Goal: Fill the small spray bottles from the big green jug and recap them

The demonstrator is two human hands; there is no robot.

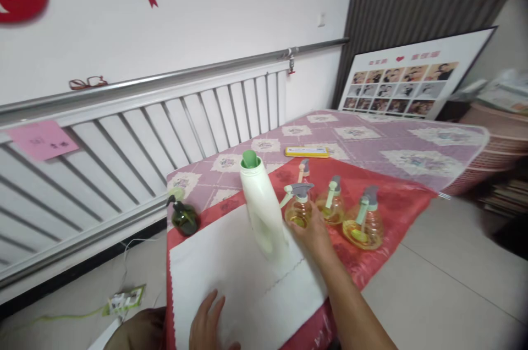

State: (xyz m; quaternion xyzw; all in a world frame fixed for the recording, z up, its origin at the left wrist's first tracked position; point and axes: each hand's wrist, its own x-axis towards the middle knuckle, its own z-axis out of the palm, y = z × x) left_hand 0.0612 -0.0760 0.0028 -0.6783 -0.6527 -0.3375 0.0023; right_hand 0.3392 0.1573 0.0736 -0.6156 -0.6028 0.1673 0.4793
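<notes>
My right hand (312,231) is wrapped around a clear spray bottle (299,211) with a grey head, a pale trigger and yellow liquid inside. Low in the view, my left hand (208,322) holds nothing, its fingers apart over the white cloth (231,262). Between the hands stands a tall white jug (264,207) with an uncapped green mouth. Two similar spray bottles with yellow liquid, one in the middle (332,204) and one at the right (365,223), stand beyond my right hand. Another spray bottle (304,169) is partly hidden behind the held one.
A dark green pump bottle (185,219) stands at the table's left edge. A yellow-edged flat box (307,152) lies farther back on the patterned tablecloth (388,138). A white radiator (181,119) runs along the wall. A power strip (126,299) lies on the floor at left.
</notes>
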